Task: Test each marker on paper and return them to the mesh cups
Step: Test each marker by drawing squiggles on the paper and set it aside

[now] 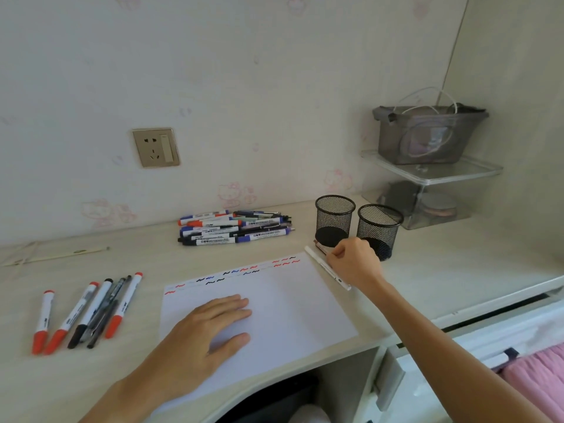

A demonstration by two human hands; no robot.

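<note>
Just under right hand point(355, 261), white marker point(317, 261)

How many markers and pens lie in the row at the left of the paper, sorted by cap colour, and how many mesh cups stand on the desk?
Red-capped markers: 3
Black-capped markers: 1
Dark pens: 2
Mesh cups: 2
Total: 8

The pile at the back of the desk is too tangled to count and is left out.

Desk point(427, 270); paper point(274, 300); markers point(235, 228); cups point(378, 230)
</note>
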